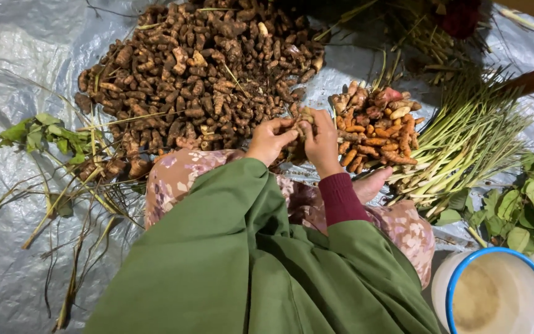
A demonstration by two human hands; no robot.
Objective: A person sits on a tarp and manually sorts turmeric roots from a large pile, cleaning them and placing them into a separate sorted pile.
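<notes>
I see both hands — left hand and right hand — closed round one turmeric root at the big brown heap's near edge, its long axis seemingly near-to-far — fingers hide most of it.

The person is wearing a loose olive-green cloth garment draping over both arms, a dark maroon ribbed knit sleeve showing at the right wrist, and pale pink floral-patterned fabric covering the knees. Both hands are bare, ungloved.
</notes>
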